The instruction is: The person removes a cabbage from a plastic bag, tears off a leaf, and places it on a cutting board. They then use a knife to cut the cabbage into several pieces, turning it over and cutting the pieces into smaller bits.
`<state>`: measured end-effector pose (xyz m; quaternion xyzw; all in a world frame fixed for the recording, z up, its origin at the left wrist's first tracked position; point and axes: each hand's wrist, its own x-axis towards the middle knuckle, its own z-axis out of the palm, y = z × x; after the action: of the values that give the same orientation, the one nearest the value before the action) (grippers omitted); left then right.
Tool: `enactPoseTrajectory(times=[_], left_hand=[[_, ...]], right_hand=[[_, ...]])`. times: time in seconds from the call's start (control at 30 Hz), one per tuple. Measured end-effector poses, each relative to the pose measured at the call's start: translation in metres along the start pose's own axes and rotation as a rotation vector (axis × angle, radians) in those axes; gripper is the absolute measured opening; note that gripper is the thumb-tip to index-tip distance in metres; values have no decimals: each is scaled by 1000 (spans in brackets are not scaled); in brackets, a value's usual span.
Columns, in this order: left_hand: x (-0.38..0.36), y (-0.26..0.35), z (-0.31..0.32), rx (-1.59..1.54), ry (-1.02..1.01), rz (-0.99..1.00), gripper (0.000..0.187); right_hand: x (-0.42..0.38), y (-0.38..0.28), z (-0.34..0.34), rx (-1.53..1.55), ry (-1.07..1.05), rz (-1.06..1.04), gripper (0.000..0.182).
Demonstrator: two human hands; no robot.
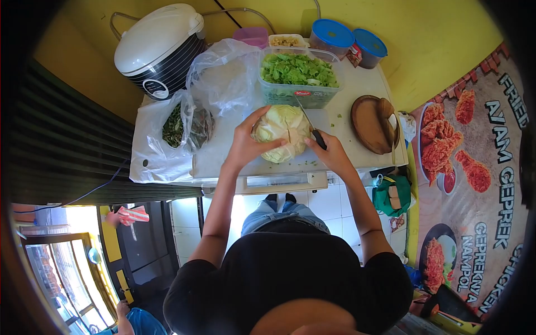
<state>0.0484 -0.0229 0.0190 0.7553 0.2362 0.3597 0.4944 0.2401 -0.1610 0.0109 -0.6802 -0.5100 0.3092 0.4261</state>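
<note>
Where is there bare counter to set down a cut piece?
Bare patch right of the cabbage, between the greens tub and wooden board. Another on the cutting board left of the left hand. Crowded: bags at left, containers along the back.

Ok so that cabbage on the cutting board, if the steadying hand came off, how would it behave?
The cabbage is round, so it would probably roll on the flat cutting board. It looks dense, likely heavy for its size. The left hand grips its side while the right hand holds the knife, and the loose outer leaves may slip.
</note>
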Motion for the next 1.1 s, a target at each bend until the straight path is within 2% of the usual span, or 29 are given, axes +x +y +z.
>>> enactPoseTrajectory(times=[0.03, 0.1, 0.17, 0.23, 0.33, 0.37, 0.4, 0.43, 0.47, 0.53, 0.6, 0.63, 0.7, 0.77, 0.83, 0.87, 0.9, 0.93, 0.97, 1.03, 1.1], left_hand=[[7, -2, -6, -1, 2, 6, 79], [22, -7, -18, -128, -192, -122, 81], [37, -10, -26, -132, -275, -147, 81], [51, -4, -28, -102, -477, -166, 79], [61, -1, -22, -106, -576, -174, 80], [56, -2, -19, -108, -581, -173, 80], [48, -4, -14, -87, -441, -125, 78], [38, -4, -11, -63, -294, -79, 77], [28, -2, -7, -61, -296, -79, 77], [5, 4, 9, 212, 44, -138, 89], [-19, 13, 41, 429, 190, -57, 92], [-20, 15, 47, 428, 192, -65, 92], [-22, 22, 52, 587, 173, 45, 104], [-17, 15, 43, 521, 132, 62, 106], [-11, 16, 34, 505, -7, 43, 107], [-7, 17, 27, 506, -5, 41, 107], [-3, 20, 19, 501, -124, 89, 105], [1, 21, 11, 493, -244, 137, 104], [8, 20, 4, 492, -243, 138, 104], [17, 21, -9, 386, -455, 129, 102], [14, 32, -13, 451, -396, 135, 103]], right_hand=[[2, 3, -6, -4, 2, -5, 44], [5, 9, -17, 39, -133, 148, 44], [2, 2, -22, 57, -109, 138, 43], [0, 0, -26, 74, -84, 131, 43], [3, 4, -22, 185, -54, 197, 41], [5, 12, -15, 154, -19, 129, 42], [8, 17, -13, 124, 20, 56, 42], [10, 17, -13, 127, 24, 53, 42], [10, 17, -13, 86, 41, 74, 41], [9, 14, -13, 49, 53, 97, 40], [4, 5, -15, -19, -41, 146, 36], [0, 2, -14, -20, -47, 150, 36], [-8, -1, -10, 62, -89, 53, 29], [-14, 1, -11, 108, -124, 84, 29], [-16, -2, -15, 153, -158, 110, 28], [-17, -5, -18, 171, -194, 192, 27], [-19, -10, -21, 188, -229, 275, 27], [-20, -14, -22, 186, -230, 275, 27], [-20, -19, -24, 214, -211, 248, 27], [-20, -18, -25, 243, -192, 220, 28], [-17, -9, -24, 171, -154, 251, 40]])
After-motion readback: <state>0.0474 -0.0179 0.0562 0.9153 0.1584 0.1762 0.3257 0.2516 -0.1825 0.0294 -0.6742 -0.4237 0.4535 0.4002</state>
